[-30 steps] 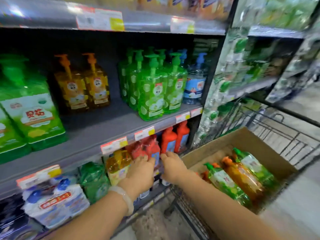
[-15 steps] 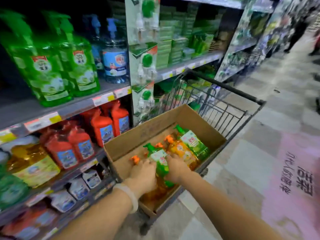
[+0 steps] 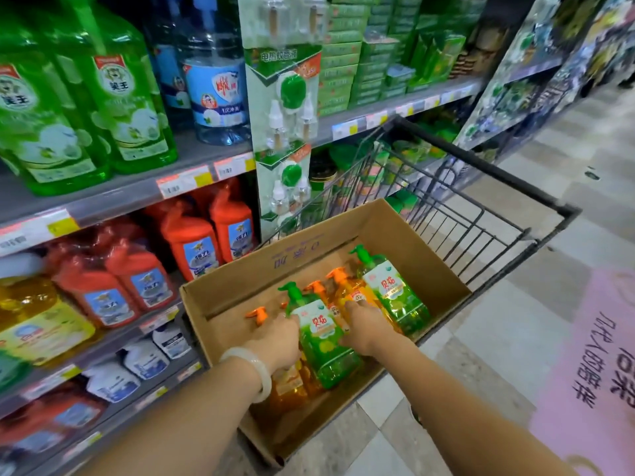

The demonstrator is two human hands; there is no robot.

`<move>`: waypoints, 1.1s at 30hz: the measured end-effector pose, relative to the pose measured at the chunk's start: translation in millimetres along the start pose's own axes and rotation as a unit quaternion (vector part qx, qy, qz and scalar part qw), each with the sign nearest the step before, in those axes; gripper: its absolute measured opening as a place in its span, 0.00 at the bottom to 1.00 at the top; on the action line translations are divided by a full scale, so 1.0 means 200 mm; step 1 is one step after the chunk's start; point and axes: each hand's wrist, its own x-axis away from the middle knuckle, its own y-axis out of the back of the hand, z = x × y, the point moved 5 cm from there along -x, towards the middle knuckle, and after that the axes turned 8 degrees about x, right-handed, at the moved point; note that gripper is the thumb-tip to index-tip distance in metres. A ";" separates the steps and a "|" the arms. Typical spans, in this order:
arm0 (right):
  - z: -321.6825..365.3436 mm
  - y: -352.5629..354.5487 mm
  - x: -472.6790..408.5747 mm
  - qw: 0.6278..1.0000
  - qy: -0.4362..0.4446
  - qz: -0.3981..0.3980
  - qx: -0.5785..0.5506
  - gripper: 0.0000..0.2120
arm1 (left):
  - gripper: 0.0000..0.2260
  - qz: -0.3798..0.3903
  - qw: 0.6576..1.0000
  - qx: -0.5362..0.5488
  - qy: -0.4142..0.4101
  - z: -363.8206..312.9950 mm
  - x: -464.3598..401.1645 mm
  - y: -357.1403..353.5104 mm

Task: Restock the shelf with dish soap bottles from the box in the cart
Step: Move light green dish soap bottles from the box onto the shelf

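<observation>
Reaching into the cardboard box (image 3: 240, 269) at lower centre of the frame, both hands were placed on the dish soap bottles lying there. The left hand (image 3: 276, 340) was laid over an orange bottle (image 3: 287, 383), its fingers bent down out of sight; whether they closed round it could not be told. The right hand (image 3: 366, 329) was set on a second orange bottle (image 3: 347, 290), its fingertips likewise hidden, so the grip could not be confirmed. Between the two hands a green bottle (image 3: 319, 338) was lodged, and another green bottle (image 3: 391, 293) lay just beside the right hand. The box was carried in the wire cart (image 3: 481, 214), which stood near the shelf (image 3: 113, 201) at the left of the frame. The pick-up step was judged to be in hand. For the next move, a firm hold round each bottle body would be required, followed by a lift clear of the box wall and a swing left toward the shelf.
</observation>
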 end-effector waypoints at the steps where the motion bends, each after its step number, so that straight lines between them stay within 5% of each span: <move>1: -0.02 0.00 -0.04 1.000 -0.001 0.001 -0.007 0.34 | 0.25 0.005 1.000 0.011 0.004 0.00 -0.04 -0.01; 9: -0.07 -0.18 -0.39 0.995 0.006 0.093 -0.036 0.38 | 0.19 0.044 0.985 0.141 0.090 0.08 -0.28 -0.16; 13: -0.09 -0.28 -0.56 0.981 0.018 0.140 -0.130 0.31 | 0.22 0.038 0.961 0.212 0.175 0.12 -0.37 -0.26; 17: -0.13 -0.40 -0.69 0.940 0.005 0.214 -0.266 0.36 | 0.26 0.038 0.928 0.308 0.208 0.11 -0.45 -0.40; 25: -0.13 -0.60 -0.84 0.902 -0.018 0.278 -0.330 0.16 | 0.27 0.060 0.879 0.402 0.248 0.07 -0.60 -0.59; 33: -0.10 -0.57 -0.81 0.919 -0.051 0.239 -0.311 0.37 | 0.30 -0.003 0.829 0.478 0.290 0.06 -0.55 -0.65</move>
